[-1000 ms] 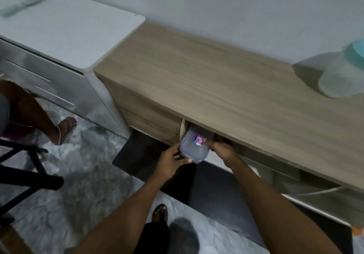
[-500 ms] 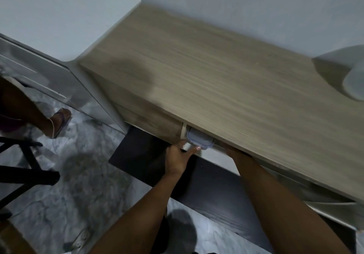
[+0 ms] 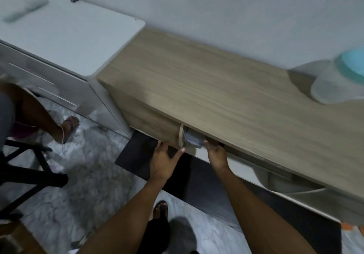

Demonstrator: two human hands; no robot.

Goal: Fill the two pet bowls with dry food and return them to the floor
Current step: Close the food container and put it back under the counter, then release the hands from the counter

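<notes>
I saw the lidded plastic container (image 3: pixel 192 139) tucked just under the front edge of the wooden worktop (image 3: pixel 226 96), right beside the end of the cabinet front (image 3: pixel 153 123). The left grip (image 3: pixel 164 160) lay spread open below it, holding nothing. Its thumb tip was at the container's lower left corner and its fingers were against the cabinet front. The right grip (image 3: pixel 216 155) reached the container's right edge with one fingertip touching. Its other fingers were hidden under the worktop, so I could not tell its hold.

A teal-lidded jar (image 3: pixel 338 82) stands on the wooden cabinet (image 3: pixel 216 88), which adjoins a white cabinet (image 3: pixel 69 36); a black mat (image 3: pixel 137 151) lies below.
</notes>
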